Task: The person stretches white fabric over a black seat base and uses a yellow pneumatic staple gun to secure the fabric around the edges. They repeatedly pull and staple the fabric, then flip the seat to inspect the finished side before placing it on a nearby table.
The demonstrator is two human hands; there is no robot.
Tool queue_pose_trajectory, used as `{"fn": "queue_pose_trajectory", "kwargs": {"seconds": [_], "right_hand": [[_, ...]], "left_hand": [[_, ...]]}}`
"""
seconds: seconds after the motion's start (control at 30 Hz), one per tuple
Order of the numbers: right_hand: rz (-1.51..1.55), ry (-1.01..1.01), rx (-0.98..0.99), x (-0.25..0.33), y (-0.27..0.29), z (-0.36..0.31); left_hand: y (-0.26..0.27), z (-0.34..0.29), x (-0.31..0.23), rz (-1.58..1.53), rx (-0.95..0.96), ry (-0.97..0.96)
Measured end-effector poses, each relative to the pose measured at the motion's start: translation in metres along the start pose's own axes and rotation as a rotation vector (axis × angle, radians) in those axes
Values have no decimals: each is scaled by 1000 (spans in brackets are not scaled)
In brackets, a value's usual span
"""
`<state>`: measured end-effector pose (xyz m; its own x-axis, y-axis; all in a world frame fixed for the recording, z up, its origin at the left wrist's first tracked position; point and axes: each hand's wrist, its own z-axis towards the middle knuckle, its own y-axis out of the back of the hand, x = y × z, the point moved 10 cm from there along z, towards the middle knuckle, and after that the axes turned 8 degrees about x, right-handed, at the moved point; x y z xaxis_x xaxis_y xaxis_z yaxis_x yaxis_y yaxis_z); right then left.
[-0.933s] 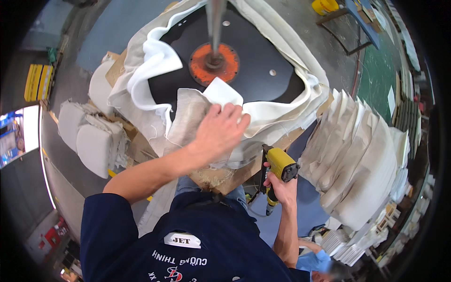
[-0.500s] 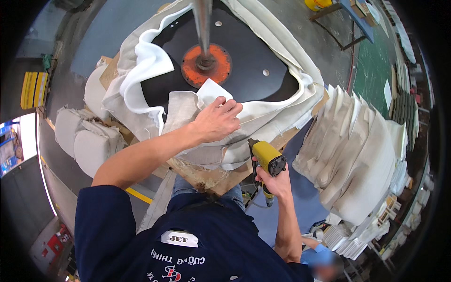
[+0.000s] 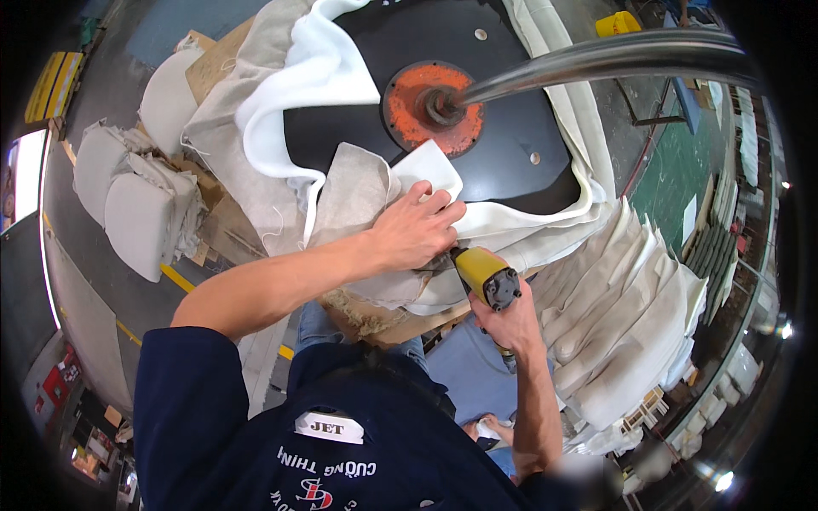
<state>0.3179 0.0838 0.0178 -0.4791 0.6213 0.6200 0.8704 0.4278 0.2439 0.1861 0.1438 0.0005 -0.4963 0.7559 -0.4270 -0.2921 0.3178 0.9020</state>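
Observation:
My left hand (image 3: 417, 228) bends its fingers over the beige fabric (image 3: 362, 175), gripping its folded edge beside a white padding flap (image 3: 430, 170). In my right hand (image 3: 511, 319) is a yellow pneumatic staple gun (image 3: 484, 271), its black nose against the fabric just below my left fingertips. The fabric and white padding (image 3: 264, 123) wrap loosely around a black panel (image 3: 341, 128). On the panel sits an orange round plate (image 3: 400, 106), joined to a curved metal rod (image 3: 596, 64). My left fingertips are partly hidden.
Stacked grey padded pieces (image 3: 141, 226) stand at the left. A large pile of beige fabric covers (image 3: 622, 315) lies close on the right. The wooden bench edge (image 3: 383, 324) is at my waist. A yellow bucket (image 3: 618, 24) stands far right, and another person's hand (image 3: 494, 428) shows below.
My view has turned, so the panel and rod appear farther right. The staple gun's nose has come up against the fabric near my left hand, which still holds the edge.

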Motion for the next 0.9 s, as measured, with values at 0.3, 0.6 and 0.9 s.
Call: {"fn": "queue_pose_trajectory", "kwargs": {"seconds": [0.3, 0.6, 0.9], "right_hand": [[-42, -33, -54, 4, 17, 9], [-6, -105, -82, 2, 27, 7], [21, -51, -132, 11, 51, 9]], "left_hand": [[3, -1, 5, 19, -51, 82], [3, -1, 2, 30, -41, 127], [13, 11, -9, 69, -44, 152]]}}
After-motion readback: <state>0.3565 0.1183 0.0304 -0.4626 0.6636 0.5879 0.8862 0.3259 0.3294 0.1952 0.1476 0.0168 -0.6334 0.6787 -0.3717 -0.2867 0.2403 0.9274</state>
